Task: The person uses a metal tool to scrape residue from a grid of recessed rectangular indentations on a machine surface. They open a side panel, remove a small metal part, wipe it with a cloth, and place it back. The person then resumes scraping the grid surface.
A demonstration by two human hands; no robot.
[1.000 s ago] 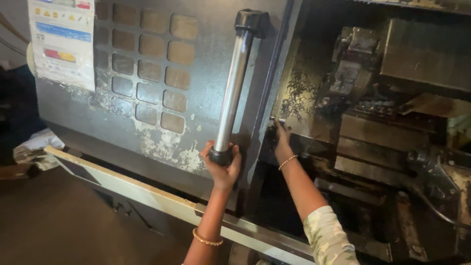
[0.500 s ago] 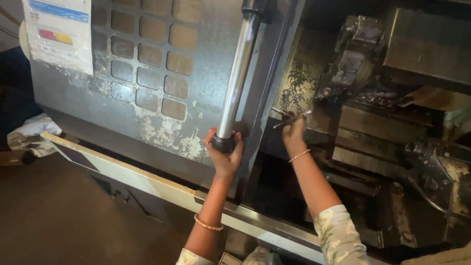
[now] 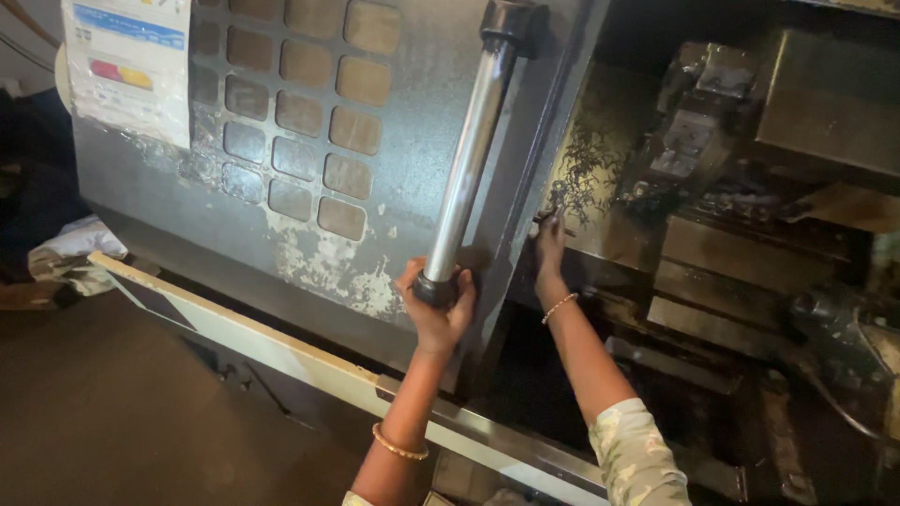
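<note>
Left hand (image 3: 437, 302) is wrapped tight around the bottom end of the door's long steel handle (image 3: 466, 159), about 6 o'clock in frame. Right hand (image 3: 549, 245) sits just beside it toward 3 o'clock, reaching inside the machine with a thin dark tool (image 3: 553, 214); can't tell how closed it is. Grimy machine door (image 3: 309, 141) spreads toward 10 o'clock, a paper notice (image 3: 127, 66) on it.

Door handle (image 3: 466, 159) left of machine interior (image 3: 741, 215).

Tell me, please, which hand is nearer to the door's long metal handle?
Left. The left hand grips the bottom end of the handle; the right hand reaches past the door edge into the machine.
</note>
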